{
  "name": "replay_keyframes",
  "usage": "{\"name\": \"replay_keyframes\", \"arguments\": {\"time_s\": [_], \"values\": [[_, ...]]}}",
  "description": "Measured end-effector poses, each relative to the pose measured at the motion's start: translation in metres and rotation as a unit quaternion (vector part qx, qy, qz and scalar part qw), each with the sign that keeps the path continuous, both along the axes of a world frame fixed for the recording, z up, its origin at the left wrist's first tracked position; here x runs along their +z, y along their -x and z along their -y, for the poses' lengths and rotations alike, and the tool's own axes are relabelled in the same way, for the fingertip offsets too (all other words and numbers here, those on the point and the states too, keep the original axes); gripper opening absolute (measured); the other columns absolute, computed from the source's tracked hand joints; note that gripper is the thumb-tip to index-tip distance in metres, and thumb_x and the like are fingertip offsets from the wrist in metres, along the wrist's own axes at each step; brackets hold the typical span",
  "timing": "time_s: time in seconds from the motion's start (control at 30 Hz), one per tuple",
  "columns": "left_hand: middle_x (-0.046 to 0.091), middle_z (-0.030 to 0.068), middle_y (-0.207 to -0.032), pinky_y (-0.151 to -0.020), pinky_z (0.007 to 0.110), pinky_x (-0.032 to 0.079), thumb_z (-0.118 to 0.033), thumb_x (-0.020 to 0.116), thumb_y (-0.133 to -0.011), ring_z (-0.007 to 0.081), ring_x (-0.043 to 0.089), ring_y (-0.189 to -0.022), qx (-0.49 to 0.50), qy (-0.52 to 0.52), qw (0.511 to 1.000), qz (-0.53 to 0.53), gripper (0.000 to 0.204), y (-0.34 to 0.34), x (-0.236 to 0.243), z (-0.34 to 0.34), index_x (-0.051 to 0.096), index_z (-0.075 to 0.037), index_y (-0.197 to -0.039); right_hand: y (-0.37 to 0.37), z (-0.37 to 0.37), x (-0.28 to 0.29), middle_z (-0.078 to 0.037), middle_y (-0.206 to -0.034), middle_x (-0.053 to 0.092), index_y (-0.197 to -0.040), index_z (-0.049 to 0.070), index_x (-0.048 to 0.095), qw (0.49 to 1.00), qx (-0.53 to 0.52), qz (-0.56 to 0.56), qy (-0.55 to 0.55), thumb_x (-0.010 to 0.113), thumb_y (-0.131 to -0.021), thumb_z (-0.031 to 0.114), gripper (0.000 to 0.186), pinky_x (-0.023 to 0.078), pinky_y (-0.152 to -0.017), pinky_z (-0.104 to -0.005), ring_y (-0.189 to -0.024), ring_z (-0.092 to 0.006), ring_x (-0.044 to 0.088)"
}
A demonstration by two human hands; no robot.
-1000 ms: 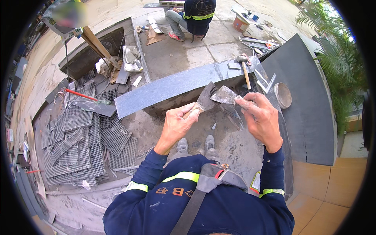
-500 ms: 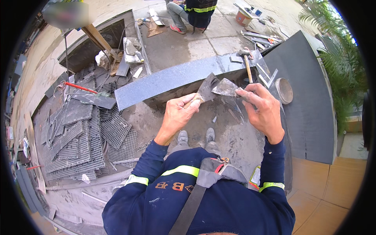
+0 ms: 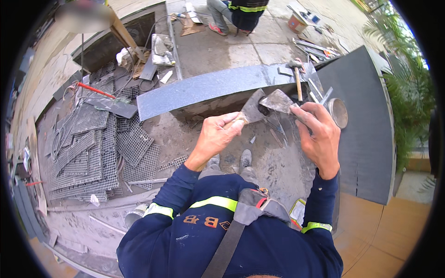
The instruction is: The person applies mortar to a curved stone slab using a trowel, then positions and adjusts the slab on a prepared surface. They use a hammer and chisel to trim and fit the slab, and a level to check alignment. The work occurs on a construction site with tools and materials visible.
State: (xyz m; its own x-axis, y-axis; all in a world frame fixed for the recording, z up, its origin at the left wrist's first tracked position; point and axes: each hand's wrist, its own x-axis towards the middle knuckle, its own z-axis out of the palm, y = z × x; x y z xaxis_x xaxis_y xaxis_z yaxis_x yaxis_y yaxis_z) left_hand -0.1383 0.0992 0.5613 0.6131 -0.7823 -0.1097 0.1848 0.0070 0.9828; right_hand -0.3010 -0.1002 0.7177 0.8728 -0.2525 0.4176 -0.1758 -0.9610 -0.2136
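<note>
Nearly Edge to Edge: Two Putty Knives Before the Grey Slab

From my remote seat, I take the long grey stone slab (image 3: 204, 89) as my landmark. Both putty knives are up in the air over its near edge, toward its right end. The left hand (image 3: 218, 136), on the near side of the slab, has its fingers closed around the pale handle of the left putty knife (image 3: 253, 108). The right hand (image 3: 320, 134), nearer the slab's right end, grips the narrow end of the right putty knife (image 3: 278, 100) at its fingertips; I cannot see exactly how the thumb bears on it. The blades come together tip to side, but I can't tell whether they touch.

On the slab's right end sits a hammer (image 3: 298, 85), handle over the near edge, beside a small grey block (image 3: 285, 71). Right of the slab stands a round tub (image 3: 338, 113); left of it lie stacked mesh grating panels (image 3: 99, 160). Beyond it, a co-worker (image 3: 243, 17) crouches or sits.
</note>
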Motion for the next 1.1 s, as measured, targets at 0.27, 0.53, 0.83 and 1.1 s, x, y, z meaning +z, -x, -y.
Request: {"name": "replay_keyframes", "arguments": {"time_s": [0.27, 0.53, 0.83, 1.1], "values": [[0.069, -0.0041, -0.083, -0.063, 0.022, 0.044, -0.022, 0.073, -0.100, 0.0020, 0.054, -0.073, 0.015, -0.004, 1.000, -0.015, 0.040, 0.000, 0.004, -0.019, 0.073, -0.001, -0.134, -0.007, -0.012, -0.002, -0.005, -0.108, 0.071, -0.115, 0.016, 0.080, 0.995, 0.012, -0.087, -0.047, 0.072, -0.081, 0.001, 0.038, 0.056, -0.077, -0.0388, -0.092, -0.0283, 0.072], [0.067, -0.0051, -0.079, -0.047, 0.020, 0.029, -0.022, 0.071, -0.102, -0.0015, 0.040, -0.054, 0.022, -0.026, 0.999, -0.013, 0.038, 0.003, 0.016, -0.012, 0.073, -0.006, -0.136, -0.005, 0.007, -0.003, -0.002, -0.109, 0.071, -0.117, 0.019, 0.080, 0.991, 0.025, -0.121, -0.059, 0.074, -0.082, 0.002, 0.039, 0.057, -0.077, -0.0381, -0.092, -0.0259, 0.072], [0.068, 0.0006, -0.078, -0.041, 0.020, 0.026, -0.020, 0.068, -0.103, -0.0007, 0.038, -0.046, -0.009, -0.012, 0.993, -0.116, 0.038, 0.001, 0.013, -0.015, 0.071, 0.000, -0.135, 0.016, 0.034, -0.018, -0.005, -0.115, 0.070, -0.121, 0.013, 0.080, 0.972, 0.060, -0.049, -0.221, 0.077, -0.083, 0.001, 0.040, 0.056, -0.085, -0.0342, -0.097, -0.0216, 0.070], [0.069, 0.0052, -0.080, -0.040, 0.020, 0.030, -0.022, 0.067, -0.103, 0.0025, 0.040, -0.045, -0.030, 0.093, 0.983, -0.156, 0.042, 0.009, 0.009, -0.010, 0.066, 0.005, -0.135, 0.030, 0.031, -0.068, -0.005, -0.122, 0.067, -0.127, 0.009, 0.078, 0.914, 0.031, 0.079, -0.396, 0.077, -0.089, 0.000, 0.039, 0.052, -0.099, -0.0326, -0.113, -0.0173, 0.064]]}}
